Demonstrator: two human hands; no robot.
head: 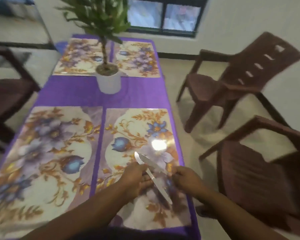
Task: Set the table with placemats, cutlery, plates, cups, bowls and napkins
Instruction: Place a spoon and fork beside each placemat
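While over the placemat (139,135), both hands (no writing legible) gripping knives (152,175).

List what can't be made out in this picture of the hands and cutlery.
- Head view: how many pieces the left hand holds; knives overlap and blur, at least two.
- What the right hand pinches: motion blur and its own fingers hide it.
- Near mat: glare washes out a patch.
- Table near edge: arms and the frame's bottom cut it off.
- Plant: top cut off by the frame.
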